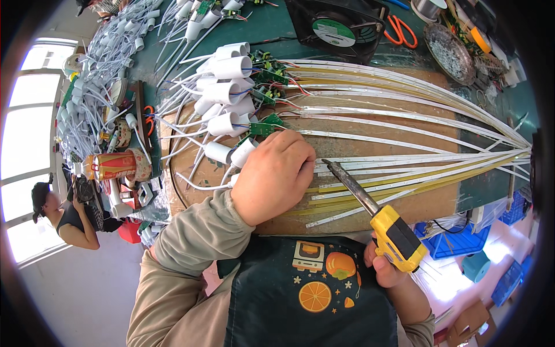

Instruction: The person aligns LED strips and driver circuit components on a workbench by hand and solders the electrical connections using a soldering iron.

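My right hand (386, 270) is closed around the yellow and black handle of a soldering iron (399, 238). The iron's dark tip points up and left, close to the ends of the thin white LED strips (370, 164) and beside my left hand (274, 176). That left hand is closed, with the fingers curled down; whatever they pinch is hidden beneath them. Around it lie white plastic end caps (219, 151) with grey cables, and small green circuit boards (267, 125) with red and white wires. Several of these wires run to the strips farther back.
A brown board (404, 217) lies under the strips. Along the far edge sit a black fan (341, 32), orange-handled scissors (400, 32), a solder spool (429, 8) and a metal dish (448, 55). More capped cables heap at left, near a drink bottle (115, 166). Another person (72, 222) is at far left.
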The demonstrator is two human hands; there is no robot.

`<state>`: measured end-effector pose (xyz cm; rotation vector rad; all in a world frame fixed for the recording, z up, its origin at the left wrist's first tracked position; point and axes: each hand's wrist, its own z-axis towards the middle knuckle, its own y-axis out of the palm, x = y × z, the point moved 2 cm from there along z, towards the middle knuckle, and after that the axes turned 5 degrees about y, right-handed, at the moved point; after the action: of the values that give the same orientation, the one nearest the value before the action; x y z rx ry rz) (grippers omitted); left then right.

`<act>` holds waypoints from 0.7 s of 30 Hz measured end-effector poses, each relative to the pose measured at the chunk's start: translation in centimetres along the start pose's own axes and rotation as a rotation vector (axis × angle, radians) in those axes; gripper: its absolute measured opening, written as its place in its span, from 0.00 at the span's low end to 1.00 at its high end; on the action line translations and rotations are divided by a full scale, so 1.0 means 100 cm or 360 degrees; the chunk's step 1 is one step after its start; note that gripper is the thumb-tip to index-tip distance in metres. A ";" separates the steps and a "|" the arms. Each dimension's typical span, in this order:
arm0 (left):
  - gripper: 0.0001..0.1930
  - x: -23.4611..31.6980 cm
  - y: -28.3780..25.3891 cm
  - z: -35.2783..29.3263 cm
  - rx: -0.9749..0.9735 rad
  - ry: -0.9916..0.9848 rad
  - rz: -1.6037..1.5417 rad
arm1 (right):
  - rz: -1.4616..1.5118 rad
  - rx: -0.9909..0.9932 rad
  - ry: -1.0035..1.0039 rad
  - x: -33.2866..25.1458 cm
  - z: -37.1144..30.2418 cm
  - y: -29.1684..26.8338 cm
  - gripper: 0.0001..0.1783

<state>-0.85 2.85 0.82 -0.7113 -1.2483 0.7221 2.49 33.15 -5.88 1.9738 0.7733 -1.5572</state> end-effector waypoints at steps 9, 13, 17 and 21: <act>0.05 0.001 0.000 0.001 -0.0007 0.0001 0.0020 | 0.0144 0.0043 0.0043 -0.008 0.007 0.004 0.30; 0.04 0.002 0.000 0.001 -0.0012 -0.0007 0.0016 | 0.0151 0.0051 0.0074 0.000 0.002 0.004 0.30; 0.05 -0.001 -0.004 -0.003 -0.0009 -0.0025 0.0010 | 0.0149 0.0048 0.0079 -0.003 0.002 0.007 0.33; 0.05 0.002 0.001 0.004 -0.0028 -0.0015 0.0025 | 0.0118 0.0084 0.0022 0.000 -0.001 -0.004 0.37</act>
<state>-1.24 3.12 0.90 -0.7335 -1.2603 0.7288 2.23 33.53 -5.93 2.0296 0.6626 -1.5371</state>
